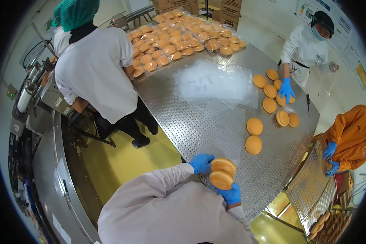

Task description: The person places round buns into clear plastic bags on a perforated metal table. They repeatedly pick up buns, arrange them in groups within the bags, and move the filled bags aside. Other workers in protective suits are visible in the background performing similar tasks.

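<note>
Two round golden buns [222,174] are held up together near the front corner of the perforated metal table [183,122]. My right hand [231,194], in a blue glove, grips the lower bun from beneath. My left hand [202,163], gloved too, is at the left edge of the upper bun with its fingers bent; whether it grips the bun or thin plastic cannot be made out. Beyond my hands, two single buns [254,136] lie on the table. A pile of clear plastic bags [215,80] is spread across its middle.
At the right, a co-worker's gloved hand [286,91] touches loose buns [269,105]. A dark thin tool [308,105] lies by the edge. Bagged buns [177,39] cover the far end. Another person stands left [94,70]; an orange-sleeved person handles a wire rack [311,183].
</note>
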`<control>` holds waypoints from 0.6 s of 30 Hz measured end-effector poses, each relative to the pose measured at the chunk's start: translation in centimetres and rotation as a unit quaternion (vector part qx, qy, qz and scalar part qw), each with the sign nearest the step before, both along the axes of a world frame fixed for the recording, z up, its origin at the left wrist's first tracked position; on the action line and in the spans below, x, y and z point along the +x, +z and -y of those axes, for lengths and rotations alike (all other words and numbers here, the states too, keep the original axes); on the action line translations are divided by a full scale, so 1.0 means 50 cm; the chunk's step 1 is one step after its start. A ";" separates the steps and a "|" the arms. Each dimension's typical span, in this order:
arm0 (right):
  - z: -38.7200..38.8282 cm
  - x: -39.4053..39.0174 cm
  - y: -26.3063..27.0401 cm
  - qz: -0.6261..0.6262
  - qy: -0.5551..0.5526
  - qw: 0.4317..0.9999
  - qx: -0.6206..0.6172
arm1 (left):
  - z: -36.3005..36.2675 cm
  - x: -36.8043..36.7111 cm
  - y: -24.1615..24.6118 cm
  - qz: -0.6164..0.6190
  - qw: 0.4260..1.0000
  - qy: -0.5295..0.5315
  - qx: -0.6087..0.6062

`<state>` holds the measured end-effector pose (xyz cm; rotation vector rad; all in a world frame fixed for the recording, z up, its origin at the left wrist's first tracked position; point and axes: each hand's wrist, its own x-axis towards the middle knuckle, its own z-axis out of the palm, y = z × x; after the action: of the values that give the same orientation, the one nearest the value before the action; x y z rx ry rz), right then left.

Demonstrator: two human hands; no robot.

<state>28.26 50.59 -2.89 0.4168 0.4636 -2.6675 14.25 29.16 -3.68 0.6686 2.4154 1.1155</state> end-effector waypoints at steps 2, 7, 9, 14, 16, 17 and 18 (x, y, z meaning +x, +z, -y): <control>0.027 -0.006 -0.029 0.044 -0.007 0.999 0.024 | -0.007 -0.005 -0.009 0.059 0.994 0.055 0.074; 0.026 -0.049 0.029 -0.025 -0.012 0.986 0.163 | -0.007 -0.025 0.056 -0.003 0.994 0.105 -0.026; 0.035 -0.075 0.058 -0.097 0.015 0.947 0.306 | -0.017 -0.018 0.101 -0.065 0.996 0.035 -0.052; 0.031 -0.132 0.033 -0.107 0.022 0.900 0.421 | -0.066 0.001 0.180 -0.126 0.978 -0.158 -0.059; 0.016 -0.133 0.011 -0.073 -0.018 0.951 0.300 | -0.078 0.005 0.200 -0.155 0.967 -0.192 -0.065; 0.004 -0.124 -0.016 -0.035 -0.042 0.977 0.207 | -0.083 0.009 0.215 -0.169 0.961 -0.209 -0.069; 0.004 -0.121 -0.021 0.002 -0.063 0.992 0.110 | -0.084 0.012 0.227 -0.165 0.965 -0.196 -0.051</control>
<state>22.23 50.39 -3.95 0.5322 0.7577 -2.7453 14.86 33.38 7.69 1.3163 2.4254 0.7586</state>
